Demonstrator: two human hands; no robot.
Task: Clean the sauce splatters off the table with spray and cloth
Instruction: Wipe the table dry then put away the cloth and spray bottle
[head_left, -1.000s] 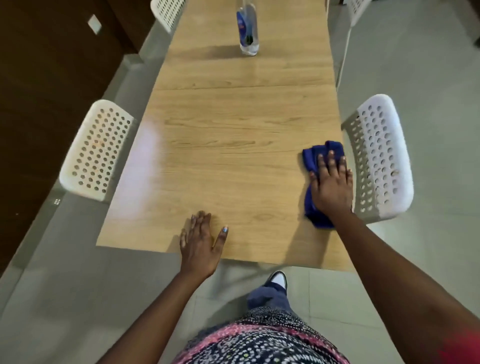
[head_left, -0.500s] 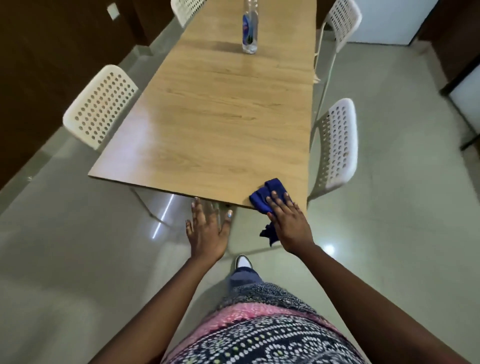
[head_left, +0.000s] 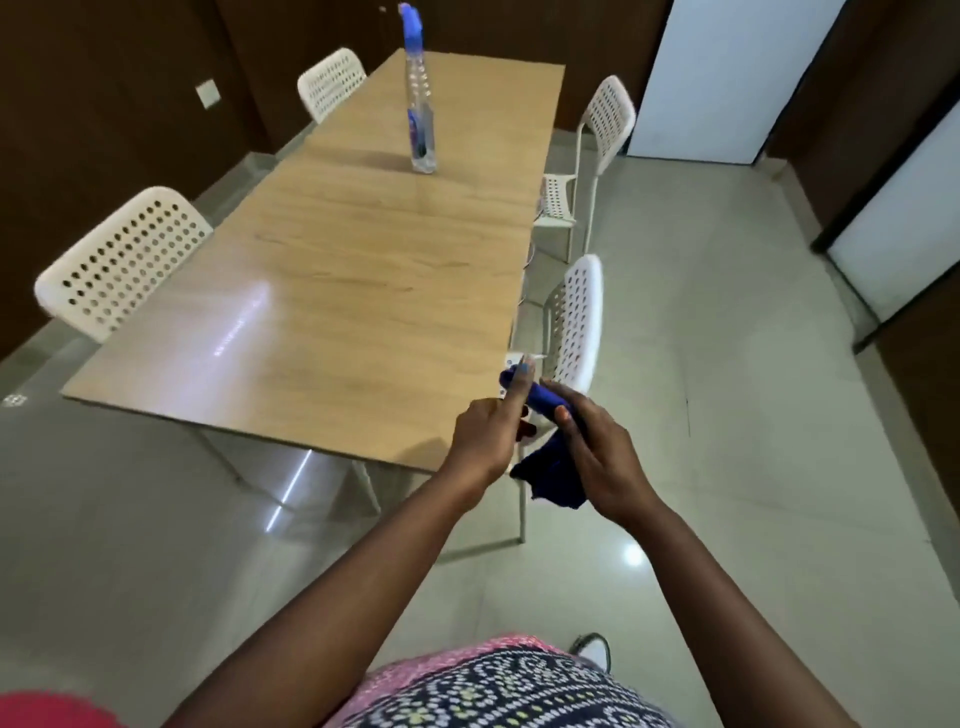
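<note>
Both hands off the table (head_left: 322, 312), just past its near right corner. Left hand (head_left: 485, 434) and right hand (head_left: 597, 462) both grip the blue cloth (head_left: 550, 467). Spray bottle (head_left: 420, 104) upright mid-table, far end. Risk: dangling cloth slips, or remaining splatters missed; none visible.

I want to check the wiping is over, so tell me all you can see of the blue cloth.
The blue cloth is a dark blue, soft fabric, bunched and partly rolled. It is off the table, held in the air just past its near right corner, in front of a white chair. Both hands hold it: the left hand pinches the upper rolled end, the right hand grips the middle. A loose corner hangs down below the hands. No stains can be made out on it.
</note>
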